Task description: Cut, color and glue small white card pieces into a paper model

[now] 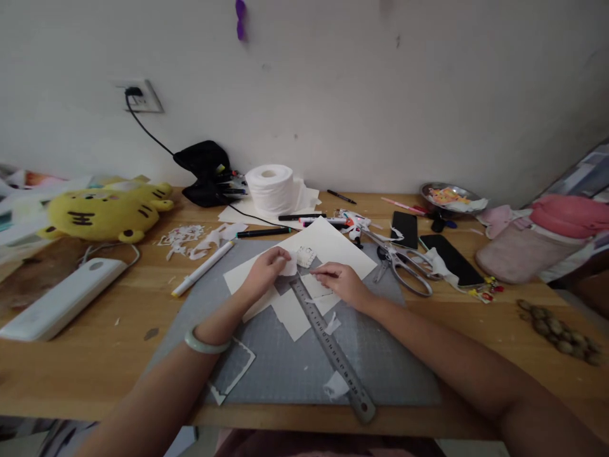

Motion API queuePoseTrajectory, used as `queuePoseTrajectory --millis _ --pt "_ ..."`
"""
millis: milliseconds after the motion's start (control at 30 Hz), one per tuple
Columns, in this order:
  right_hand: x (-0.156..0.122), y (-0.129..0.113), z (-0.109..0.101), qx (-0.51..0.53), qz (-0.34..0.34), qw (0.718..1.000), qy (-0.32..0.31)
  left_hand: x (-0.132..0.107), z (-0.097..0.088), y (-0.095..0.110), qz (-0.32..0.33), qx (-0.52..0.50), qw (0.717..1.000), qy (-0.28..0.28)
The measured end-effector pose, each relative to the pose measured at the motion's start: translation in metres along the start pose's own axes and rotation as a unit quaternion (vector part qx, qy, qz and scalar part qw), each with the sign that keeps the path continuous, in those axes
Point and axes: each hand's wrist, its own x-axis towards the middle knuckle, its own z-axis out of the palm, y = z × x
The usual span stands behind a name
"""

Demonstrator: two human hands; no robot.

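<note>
My left hand (266,271) pinches a small piece of white paper (289,264) above the grey cutting mat (380,355). Just to its right, my right hand (346,285) is closed with thumb and fingertips together; whatever they hold is too small to make out. Between the hands lies a small paper piece with a dark patterned edge (306,256). Cream paper sheets (291,312) spread beneath both hands. A steel ruler (333,352) runs diagonally from between the hands towards the table's front edge. Paper scraps (337,384) lie beside it.
Scissors (404,266) and two phones (451,260) lie to the right, near a metal bowl (450,197). A tissue roll (270,190) and several markers (264,233) stand or lie behind. Leftward are a yellow plush toy (104,212) and a white power bank (66,298).
</note>
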Motion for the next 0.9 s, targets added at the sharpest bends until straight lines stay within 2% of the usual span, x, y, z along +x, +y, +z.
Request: queuePoseTrajectory --millis 67,167,267,367,533,633,767,833,900 --pt "0.001 -0.01 -0.015 -0.023 0.037 0.995 -0.087 0.002 -0.002 -0.001 -0.02 0.093 0.995 0.003" --pt "0.0 -0.028 -0.045 -0.117 0.079 0.951 -0.276 0.005 -0.004 -0.004 -0.051 0.165 0.985 -0.001" --pt "-0.003 -0.038 -0.065 -0.21 0.108 0.906 -0.351 0.007 -0.003 -0.009 -0.042 0.249 0.968 0.012" --pt "-0.006 -0.036 -0.066 -0.265 0.128 0.887 -0.356 0.006 -0.001 -0.011 -0.017 0.291 0.956 0.044" --pt "-0.009 -0.029 -0.055 -0.295 0.142 0.893 -0.309 0.0 0.004 -0.006 0.062 0.275 0.956 0.076" --pt "-0.008 -0.032 -0.056 -0.299 0.13 0.89 -0.318 -0.004 0.007 -0.001 0.109 0.277 0.954 0.047" --pt "-0.003 -0.036 -0.054 -0.175 0.121 0.916 -0.34 -0.01 0.008 0.007 0.209 0.273 0.939 -0.001" --pt "-0.001 -0.035 -0.048 -0.099 0.131 0.935 -0.314 -0.015 0.01 0.013 0.249 0.256 0.933 -0.041" --pt "-0.001 -0.031 -0.041 -0.036 0.13 0.953 -0.27 -0.021 0.014 0.019 0.246 0.235 0.936 -0.091"
